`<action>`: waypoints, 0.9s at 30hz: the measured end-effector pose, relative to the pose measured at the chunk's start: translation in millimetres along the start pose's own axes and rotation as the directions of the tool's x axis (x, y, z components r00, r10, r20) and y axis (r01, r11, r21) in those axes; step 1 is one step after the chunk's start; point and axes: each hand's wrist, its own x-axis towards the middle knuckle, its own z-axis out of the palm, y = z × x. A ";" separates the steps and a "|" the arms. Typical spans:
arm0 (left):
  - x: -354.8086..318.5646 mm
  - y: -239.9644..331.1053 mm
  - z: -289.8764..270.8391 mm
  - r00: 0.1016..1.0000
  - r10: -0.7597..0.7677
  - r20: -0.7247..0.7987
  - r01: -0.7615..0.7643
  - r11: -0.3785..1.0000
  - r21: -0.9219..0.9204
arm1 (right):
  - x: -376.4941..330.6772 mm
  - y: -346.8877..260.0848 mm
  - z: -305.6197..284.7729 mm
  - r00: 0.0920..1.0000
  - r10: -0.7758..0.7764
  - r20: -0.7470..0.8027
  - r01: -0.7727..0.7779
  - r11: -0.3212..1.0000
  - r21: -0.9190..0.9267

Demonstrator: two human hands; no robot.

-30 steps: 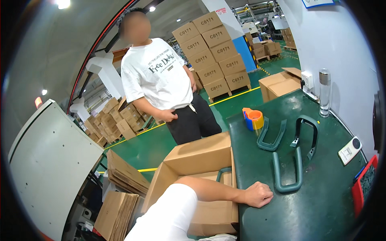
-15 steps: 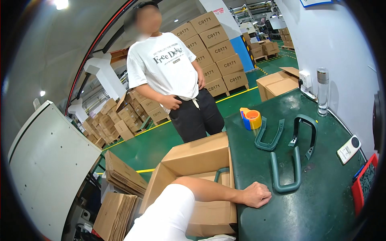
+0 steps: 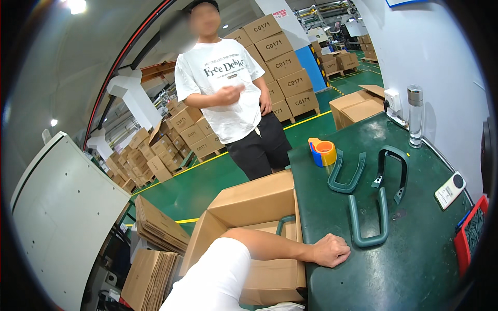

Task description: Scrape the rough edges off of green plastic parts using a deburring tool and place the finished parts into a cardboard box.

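Observation:
My left hand (image 3: 331, 251) rests as a closed fist on the near left edge of the green tabletop (image 3: 358, 282), with nothing showing in its fingers. My left forearm crosses above an open cardboard box (image 3: 254, 193) beside the table. Right of the fist, a dark green U-shaped handle (image 3: 369, 241) lies flat. Behind it are a second U-shaped handle (image 3: 344, 187), also lying down, and a third handle (image 3: 403, 165) with flat ends bearing holes. Part of another green handle (image 3: 280, 225) shows inside the box. My right hand is out of view.
A tape dispenser (image 3: 323, 152), clear bottle (image 3: 415, 116) and white device (image 3: 450, 190) stand or lie on the table. A red bin (image 3: 471, 236) of small dark parts sits at right. Flattened cartons (image 3: 148, 280) stack left. A person (image 3: 228, 88) stands beyond the box.
The person opposite has raised one hand from the waist to the chest and shifted slightly right. My left fist and the handles stay where they were.

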 end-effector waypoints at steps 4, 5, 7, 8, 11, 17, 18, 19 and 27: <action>2.2 0.9 -1.0 1.000 0.007 -0.004 -0.007 1.000 0.001 | -3.0 -5.2 2.1 1.000 0.008 -0.026 -0.008 1.000 -0.010; 2.9 1.2 -1.1 1.000 0.013 -0.005 -0.013 1.000 -0.002 | -3.7 -6.6 2.7 0.999 0.019 -0.039 -0.020 1.000 -0.019; 3.7 1.8 -2.1 1.000 0.021 -0.007 -0.021 1.000 -0.008 | -3.9 -5.6 1.9 1.000 0.009 -0.027 -0.010 1.000 -0.014; 3.7 1.5 -2.1 1.000 0.023 -0.007 -0.023 1.000 -0.007 | -4.1 -4.7 1.3 1.000 0.004 -0.021 -0.005 1.000 -0.011; 2.8 2.2 -1.7 1.000 0.016 -0.006 -0.016 1.000 -0.005 | -2.2 -1.3 -5.9 0.999 0.009 0.040 -0.008 0.999 -0.039; 1.7 -0.1 -1.5 1.000 0.013 -0.011 -0.013 1.000 -0.002 | -1.6 2.4 -6.3 0.997 -0.020 0.069 0.020 1.000 0.003; 2.0 0.2 -2.6 1.000 0.008 -0.006 -0.008 1.000 0.005 | -0.9 0.6 -6.0 0.997 -0.009 0.076 0.009 1.000 0.001; 2.6 0.9 -3.3 1.000 0.004 -0.001 -0.004 1.000 0.012 | -0.9 -1.5 -5.3 0.996 0.003 0.084 -0.003 1.000 -0.001; 4.4 2.6 -0.1 0.999 0.025 -0.023 -0.025 1.000 0.007 | -0.5 -7.5 -1.6 0.999 0.022 0.035 -0.021 1.000 -0.015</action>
